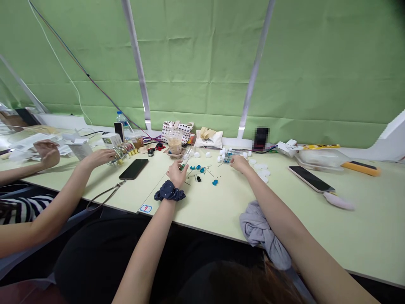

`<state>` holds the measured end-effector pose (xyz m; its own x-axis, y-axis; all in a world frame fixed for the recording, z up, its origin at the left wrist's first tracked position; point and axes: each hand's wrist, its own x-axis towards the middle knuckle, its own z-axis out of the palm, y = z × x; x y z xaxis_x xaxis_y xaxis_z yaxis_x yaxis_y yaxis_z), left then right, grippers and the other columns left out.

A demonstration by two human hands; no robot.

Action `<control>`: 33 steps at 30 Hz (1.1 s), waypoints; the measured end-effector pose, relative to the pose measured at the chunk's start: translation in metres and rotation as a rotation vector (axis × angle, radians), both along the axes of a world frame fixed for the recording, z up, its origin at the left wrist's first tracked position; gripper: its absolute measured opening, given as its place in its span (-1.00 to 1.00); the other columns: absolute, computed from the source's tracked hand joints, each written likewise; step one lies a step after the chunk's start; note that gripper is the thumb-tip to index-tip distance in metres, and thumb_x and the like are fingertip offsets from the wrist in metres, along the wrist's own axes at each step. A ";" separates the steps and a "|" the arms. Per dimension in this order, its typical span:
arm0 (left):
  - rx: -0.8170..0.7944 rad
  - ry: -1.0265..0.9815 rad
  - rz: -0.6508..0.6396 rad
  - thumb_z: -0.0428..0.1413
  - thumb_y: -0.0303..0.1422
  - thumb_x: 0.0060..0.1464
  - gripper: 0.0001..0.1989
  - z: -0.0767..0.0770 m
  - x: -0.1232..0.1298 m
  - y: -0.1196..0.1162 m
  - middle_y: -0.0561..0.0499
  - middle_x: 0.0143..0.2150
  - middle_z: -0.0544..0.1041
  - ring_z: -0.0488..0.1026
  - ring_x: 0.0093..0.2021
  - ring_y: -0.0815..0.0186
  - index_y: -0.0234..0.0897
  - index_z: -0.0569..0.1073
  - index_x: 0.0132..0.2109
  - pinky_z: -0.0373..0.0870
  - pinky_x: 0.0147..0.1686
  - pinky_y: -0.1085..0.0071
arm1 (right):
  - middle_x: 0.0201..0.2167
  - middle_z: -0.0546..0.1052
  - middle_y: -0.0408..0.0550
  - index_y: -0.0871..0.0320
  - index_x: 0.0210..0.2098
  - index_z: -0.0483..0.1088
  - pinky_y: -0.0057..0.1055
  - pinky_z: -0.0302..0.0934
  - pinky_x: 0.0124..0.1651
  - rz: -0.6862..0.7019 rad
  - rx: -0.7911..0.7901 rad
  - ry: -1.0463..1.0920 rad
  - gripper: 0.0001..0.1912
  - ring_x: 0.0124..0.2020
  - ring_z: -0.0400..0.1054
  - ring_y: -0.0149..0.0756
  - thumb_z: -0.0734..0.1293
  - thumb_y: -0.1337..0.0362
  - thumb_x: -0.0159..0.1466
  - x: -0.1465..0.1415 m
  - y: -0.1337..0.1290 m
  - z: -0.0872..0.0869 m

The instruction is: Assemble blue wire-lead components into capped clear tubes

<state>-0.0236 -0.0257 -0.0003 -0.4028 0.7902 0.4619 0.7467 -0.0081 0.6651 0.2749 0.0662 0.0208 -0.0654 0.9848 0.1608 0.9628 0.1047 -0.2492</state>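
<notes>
My left hand [177,173], with a dark blue dotted scrunchie [170,191] at the wrist, is closed around a clear vial [188,154] that tilts up to the right. Something green shows at the vial's lower end. Farther right, the curled fingers of my right hand [240,163] close on the near end of a lying group of clear vials with white caps [228,155]; blue pieces show inside. Between my hands lie loose blue pieces [215,182], a black piece [198,179] and several thin pins. White round caps [262,166] lie beside my right hand.
At left, another person's hand [100,158] touches a row of small vials [123,152]. Phones lie left [134,169] and right [311,179]. A drink cup [174,143] and a white pouch [209,138] stand behind. Grey cloth [257,226] hangs at the table edge.
</notes>
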 end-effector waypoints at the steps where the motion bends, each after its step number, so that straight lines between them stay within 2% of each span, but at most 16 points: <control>1: -0.001 -0.001 0.000 0.08 -0.15 0.06 -0.67 0.000 0.000 0.000 -0.07 -0.20 0.55 0.37 -0.02 0.08 -0.17 0.38 -0.05 0.16 -0.08 0.19 | -0.17 0.52 0.07 0.18 -0.24 0.49 -0.44 0.20 -0.15 0.030 -0.004 0.007 -0.81 -0.12 0.38 -0.20 0.36 0.31 0.13 -0.004 0.000 0.001; 6: -0.017 -0.008 -0.006 0.08 -0.14 0.06 -0.65 0.002 0.001 -0.002 -0.08 -0.18 0.55 0.37 -0.01 0.07 -0.18 0.38 -0.04 0.16 -0.07 0.18 | -0.25 0.55 -0.03 0.16 -0.24 0.50 -0.52 0.20 -0.24 0.284 -0.103 0.107 -0.81 -0.26 0.41 -0.33 0.37 0.29 0.14 -0.027 -0.007 0.006; 11: -0.012 0.001 0.000 0.08 -0.13 0.06 -0.64 0.001 0.000 0.000 -0.09 -0.17 0.55 0.37 -0.01 0.08 -0.19 0.38 -0.04 0.17 -0.08 0.21 | -0.29 0.56 -0.04 0.17 -0.28 0.50 -0.53 0.21 -0.29 0.465 -0.173 0.162 -0.86 -0.32 0.42 -0.36 0.37 0.33 0.14 -0.062 -0.021 0.003; 15: 0.006 -0.004 -0.003 0.09 -0.15 0.05 -0.66 0.000 0.000 -0.001 -0.05 -0.19 0.55 0.38 -0.04 0.10 -0.17 0.38 -0.05 0.16 -0.09 0.21 | -0.32 0.56 -0.06 0.18 -0.27 0.50 -0.54 0.21 -0.27 0.647 -0.167 0.231 -0.85 -0.33 0.41 -0.38 0.35 0.30 0.17 -0.094 -0.035 0.000; 18: 0.008 -0.004 -0.001 0.09 -0.16 0.05 -0.67 0.002 0.001 -0.003 -0.04 -0.20 0.55 0.39 -0.04 0.10 -0.18 0.38 -0.05 0.15 -0.08 0.20 | -0.35 0.56 -0.07 0.18 -0.26 0.50 -0.54 0.20 -0.28 0.731 -0.143 0.211 -0.83 -0.34 0.40 -0.39 0.34 0.26 0.18 -0.115 -0.043 -0.001; 23: -0.010 -0.001 0.001 0.09 -0.15 0.05 -0.65 0.003 0.002 -0.004 -0.06 -0.18 0.55 0.37 -0.02 0.10 -0.18 0.37 -0.03 0.15 -0.07 0.21 | -0.33 0.56 -0.05 0.18 -0.26 0.51 -0.54 0.17 -0.27 0.683 -0.107 0.144 -0.82 -0.32 0.39 -0.37 0.30 0.27 0.22 -0.126 -0.041 0.003; 29: -0.008 0.010 0.003 0.09 -0.15 0.06 -0.67 -0.001 0.000 -0.001 -0.06 -0.18 0.54 0.36 -0.01 0.10 -0.17 0.37 -0.05 0.15 -0.09 0.22 | -0.27 0.56 -0.01 0.18 -0.26 0.52 -0.53 0.19 -0.29 0.486 -0.105 0.130 -0.83 -0.31 0.42 -0.35 0.28 0.32 0.23 -0.104 -0.021 0.014; 33: -0.014 0.008 0.006 0.09 -0.16 0.07 -0.67 0.000 0.001 -0.001 -0.06 -0.18 0.54 0.36 -0.01 0.11 -0.18 0.37 -0.05 0.16 -0.11 0.24 | -0.31 0.57 -0.01 0.21 -0.28 0.51 -0.53 0.22 -0.30 0.396 -0.173 0.168 -0.85 -0.40 0.44 -0.39 0.30 0.35 0.22 -0.091 -0.011 0.013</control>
<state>-0.0228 -0.0270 -0.0004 -0.4039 0.7941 0.4542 0.7521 0.0056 0.6591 0.1835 0.0551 0.0340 -0.4290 0.9025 0.0366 0.8020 0.3992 -0.4443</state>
